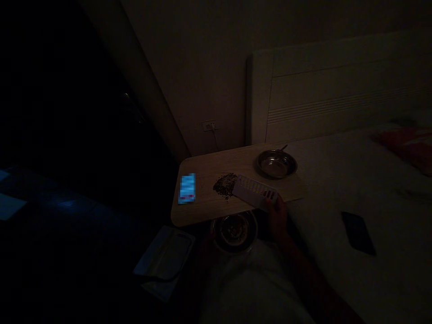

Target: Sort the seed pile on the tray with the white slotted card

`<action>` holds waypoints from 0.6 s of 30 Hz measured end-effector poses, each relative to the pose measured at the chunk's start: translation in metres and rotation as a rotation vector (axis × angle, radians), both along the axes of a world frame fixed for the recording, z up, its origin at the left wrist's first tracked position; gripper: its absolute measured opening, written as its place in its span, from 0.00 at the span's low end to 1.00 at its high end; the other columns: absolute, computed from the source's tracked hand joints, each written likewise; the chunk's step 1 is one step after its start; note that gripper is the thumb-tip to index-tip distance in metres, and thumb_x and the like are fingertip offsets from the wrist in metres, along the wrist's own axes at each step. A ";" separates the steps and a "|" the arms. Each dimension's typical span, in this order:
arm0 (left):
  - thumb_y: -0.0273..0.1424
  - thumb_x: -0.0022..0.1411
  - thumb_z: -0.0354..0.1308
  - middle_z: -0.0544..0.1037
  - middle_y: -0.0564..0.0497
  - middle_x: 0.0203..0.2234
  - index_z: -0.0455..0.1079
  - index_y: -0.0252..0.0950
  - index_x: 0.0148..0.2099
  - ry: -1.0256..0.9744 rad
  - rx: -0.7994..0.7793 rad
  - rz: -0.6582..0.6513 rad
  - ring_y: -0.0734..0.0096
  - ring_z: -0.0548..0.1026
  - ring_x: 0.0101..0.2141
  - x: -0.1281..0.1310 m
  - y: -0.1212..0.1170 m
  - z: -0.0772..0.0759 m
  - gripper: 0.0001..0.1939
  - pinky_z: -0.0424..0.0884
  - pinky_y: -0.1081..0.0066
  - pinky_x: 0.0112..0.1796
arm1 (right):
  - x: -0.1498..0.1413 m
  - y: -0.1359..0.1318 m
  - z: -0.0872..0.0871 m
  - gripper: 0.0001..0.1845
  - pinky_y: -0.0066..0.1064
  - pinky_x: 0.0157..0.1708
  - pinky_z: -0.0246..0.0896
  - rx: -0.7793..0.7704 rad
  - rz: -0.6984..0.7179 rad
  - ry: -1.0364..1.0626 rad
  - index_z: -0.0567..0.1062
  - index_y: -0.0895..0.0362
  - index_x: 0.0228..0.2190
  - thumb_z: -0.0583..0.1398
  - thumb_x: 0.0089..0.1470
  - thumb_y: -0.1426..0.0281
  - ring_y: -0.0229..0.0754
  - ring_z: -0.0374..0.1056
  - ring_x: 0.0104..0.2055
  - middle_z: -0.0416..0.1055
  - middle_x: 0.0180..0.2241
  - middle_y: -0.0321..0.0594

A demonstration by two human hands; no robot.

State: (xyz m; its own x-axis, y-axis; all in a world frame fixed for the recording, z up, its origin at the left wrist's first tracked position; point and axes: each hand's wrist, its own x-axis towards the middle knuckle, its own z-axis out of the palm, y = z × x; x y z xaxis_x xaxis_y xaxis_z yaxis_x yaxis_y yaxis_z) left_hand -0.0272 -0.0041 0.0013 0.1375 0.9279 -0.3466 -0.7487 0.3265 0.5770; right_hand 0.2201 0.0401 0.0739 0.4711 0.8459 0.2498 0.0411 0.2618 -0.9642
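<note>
Right of centre, the right hand (277, 215) pinches a pale strip (253, 191) by a dark heap (223, 185) on the counter (202, 211); lower centre, the left hand (206, 245) is beside a bowl (250, 231), its grip too dark to tell.

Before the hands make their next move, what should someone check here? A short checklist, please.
1. Right hand gripping the pale slab: ok.
2. Slab's far end clear of the dark bits: cannot tell; it reaches the pile's edge, but contact is unclear.
3. Lower bowl at the near edge of the table: ok.
4. Left hand firmly holding that bowl: cannot tell; too dark.
5. Glowing screen apart from the bits: ok.
6. Light to see by: not ok; the room is very dim.
</note>
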 end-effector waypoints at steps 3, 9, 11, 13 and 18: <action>0.27 0.53 0.64 0.82 0.45 0.49 0.77 0.38 0.51 0.018 -0.028 -0.008 0.44 0.63 0.64 -0.001 -0.001 -0.002 0.21 0.55 0.48 0.64 | -0.002 -0.001 0.002 0.14 0.35 0.42 0.65 0.003 0.031 -0.055 0.76 0.56 0.41 0.60 0.59 0.59 0.46 0.71 0.40 0.77 0.38 0.41; 0.30 0.54 0.65 0.82 0.48 0.50 0.79 0.42 0.48 0.061 -0.015 -0.018 0.47 0.61 0.65 -0.001 -0.003 -0.005 0.17 0.53 0.52 0.65 | -0.004 -0.001 0.004 0.14 0.34 0.40 0.65 -0.018 0.056 -0.189 0.75 0.55 0.42 0.57 0.62 0.59 0.46 0.71 0.40 0.78 0.38 0.41; 0.29 0.54 0.65 0.81 0.50 0.51 0.79 0.42 0.48 0.059 0.008 0.003 0.48 0.61 0.65 -0.001 -0.003 -0.002 0.17 0.53 0.54 0.66 | -0.004 -0.001 0.003 0.15 0.35 0.40 0.65 -0.029 0.065 -0.240 0.75 0.54 0.42 0.57 0.62 0.58 0.47 0.72 0.39 0.78 0.39 0.42; 0.29 0.54 0.65 0.82 0.49 0.49 0.79 0.40 0.48 0.054 -0.006 -0.004 0.47 0.63 0.64 -0.001 -0.003 -0.001 0.17 0.53 0.51 0.65 | -0.004 -0.001 0.003 0.16 0.35 0.39 0.66 -0.036 0.053 -0.270 0.76 0.54 0.43 0.57 0.62 0.57 0.47 0.72 0.39 0.78 0.39 0.42; 0.27 0.54 0.64 0.83 0.47 0.45 0.79 0.40 0.46 0.032 -0.040 -0.028 0.48 0.66 0.62 -0.004 -0.001 -0.003 0.16 0.53 0.51 0.65 | -0.004 0.000 0.001 0.16 0.34 0.36 0.66 -0.026 0.057 -0.292 0.76 0.54 0.43 0.57 0.62 0.57 0.47 0.72 0.36 0.78 0.36 0.41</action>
